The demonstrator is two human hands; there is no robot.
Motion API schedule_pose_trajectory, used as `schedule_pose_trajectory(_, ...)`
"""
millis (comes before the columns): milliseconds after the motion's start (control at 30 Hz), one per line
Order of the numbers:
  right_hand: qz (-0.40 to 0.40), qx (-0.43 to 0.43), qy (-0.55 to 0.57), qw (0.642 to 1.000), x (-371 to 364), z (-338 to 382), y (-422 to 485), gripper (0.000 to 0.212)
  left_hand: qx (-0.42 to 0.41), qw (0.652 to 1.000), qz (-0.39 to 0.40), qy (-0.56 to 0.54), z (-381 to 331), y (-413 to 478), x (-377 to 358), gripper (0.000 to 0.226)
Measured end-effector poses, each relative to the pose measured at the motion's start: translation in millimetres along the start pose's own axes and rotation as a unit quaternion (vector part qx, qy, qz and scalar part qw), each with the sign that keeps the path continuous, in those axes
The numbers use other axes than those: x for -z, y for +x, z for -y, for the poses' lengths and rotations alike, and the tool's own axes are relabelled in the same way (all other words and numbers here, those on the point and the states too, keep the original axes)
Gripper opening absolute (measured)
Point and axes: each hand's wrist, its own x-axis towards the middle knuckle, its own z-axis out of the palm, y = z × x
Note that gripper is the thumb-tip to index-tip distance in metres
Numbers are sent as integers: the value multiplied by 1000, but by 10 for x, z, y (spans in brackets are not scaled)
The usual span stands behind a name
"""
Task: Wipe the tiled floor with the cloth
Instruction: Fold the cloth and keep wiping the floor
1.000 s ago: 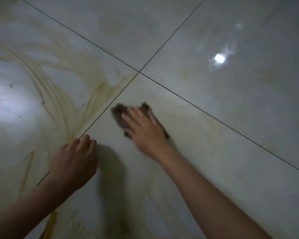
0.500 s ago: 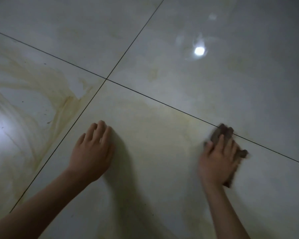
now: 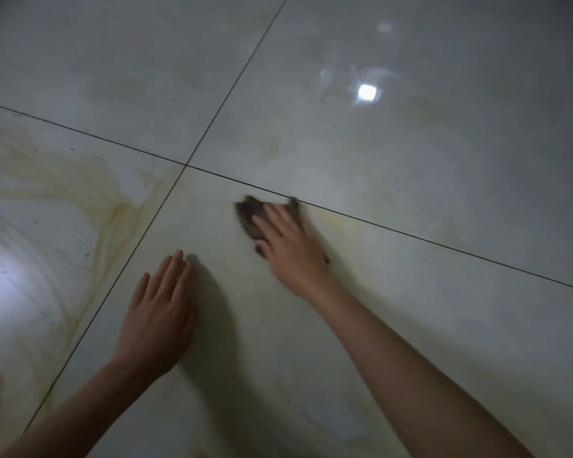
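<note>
A small dark brown cloth [image 3: 250, 214] lies flat on the glossy pale tiled floor [image 3: 411, 180], just below a dark grout line. My right hand [image 3: 290, 247] presses down on the cloth with straight fingers, covering most of it; the hand is motion-blurred. My left hand [image 3: 158, 317] rests flat on the same tile, fingers straight and together, a short way to the left and nearer to me.
Yellowish-brown smears [image 3: 80, 193] curve across the left tile. Faint streaks [image 3: 338, 219] show on the tile by the cloth. Dark grout lines cross at a junction [image 3: 186, 164]. A lamp's reflection [image 3: 367, 93] glares on the far right tile.
My right hand slid the cloth right across the tile, then back left along the grout line. My left hand went from curled fingers to lying flat on the tile.
</note>
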Motion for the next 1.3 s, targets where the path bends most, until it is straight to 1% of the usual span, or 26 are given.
schedule_pose_trajectory(100,-104,-97,-9,990,173,-665,-857,42,-16,1000,11,1,-141,-5,-11,73)
schedule_pose_trajectory(167,-117,-170,-12,978,338,-1076,-1448,39,-31,999,15,-4,-288,18,-26,74)
schedule_pose_trajectory(233,-115,-225,-5,967,483,-1303,-1906,40,-48,999,26,-4,-473,53,-46,78)
schedule_pose_trajectory(300,-104,-243,21,964,560,-1367,-2198,40,-63,997,41,13,-686,64,-65,84)
schedule_pose_trajectory(367,-108,-234,73,963,681,-1361,-2326,40,-82,994,55,37,-893,67,-86,87)
schedule_pose_trajectory(433,-148,-242,111,953,866,-1439,-2332,40,-108,990,69,49,-1071,62,-94,88)
schedule_pose_trajectory(500,-191,-272,95,938,1031,-1658,-2245,41,-132,986,85,63,-1191,27,-94,88)
schedule_pose_trajectory(533,-185,-294,81,934,1073,-1793,-2198,42,-139,983,93,73,-1233,6,-94,88)
schedule_pose_trajectory(600,-144,-332,36,932,991,-1918,-2107,45,-136,982,100,82,-1278,-3,-78,81)
schedule_pose_trajectory(667,-129,-348,-8,928,786,-1759,-2007,47,-130,983,102,73,-1336,31,-19,74)
schedule_pose_trajectory(700,-135,-325,-7,936,665,-1592,-1969,46,-131,984,102,66,-1362,45,6,72)
schedule_pose_trajectory(733,-139,-276,1,951,547,-1397,-1939,43,-131,984,103,62,-1383,54,30,69)
schedule_pose_trajectory(800,-136,-149,40,979,305,-935,-1993,36,-134,983,110,61,-1406,57,69,62)
schedule_pose_trajectory(867,-76,-48,101,991,192,-532,-2224,32,-133,980,131,74,-1400,50,102,55)
schedule_pose_trajectory(933,6,3,123,992,214,-447,-2509,37,-128,974,164,91,-1392,78,177,60)
schedule_pose_trajectory(967,17,15,135,991,258,-524,-2630,41,-124,971,178,99,-1412,103,233,61)
schedule_pose_trajectory(1000,11,-1,130,991,357,-630,-2706,43,-121,969,185,107,-1437,126,280,60)
schedule_pose_trajectory(1033,-23,-52,129,990,484,-798,-2766,44,-119,969,187,112,-1460,154,310,59)
schedule_pose_trajectory(1067,-63,-119,110,985,611,-1012,-2861,43,-119,968,187,117,-1482,176,323,58)
schedule_pose_trajectory(1100,-104,-199,100,969,731,-1221,-2999,37,-122,967,182,128,-1504,184,322,56)
schedule_pose_trajectory(1133,-127,-278,63,950,844,-1479,-3155,31,-128,966,173,142,-1522,186,302,55)
schedule_pose_trajectory(1167,-140,-344,8,928,916,-1709,-3302,32,-135,965,164,153,-1533,178,274,55)
schedule_pose_trajectory(1200,-142,-409,12,901,925,-1896,-3411,39,-139,964,159,165,-1537,166,256,56)
schedule_pose_trajectory(1233,-144,-454,-5,879,881,-2011,-3506,46,-140,961,157,180,-1535,150,244,58)
schedule_pose_trajectory(1267,-159,-507,-10,847,812,-2045,-3542,50,-139,958,159,193,-1529,130,238,60)
schedule_pose_trajectory(1300,-183,-540,-14,822,680,-2001,-3481,51,-136,955,164,207,-1529,99,240,62)
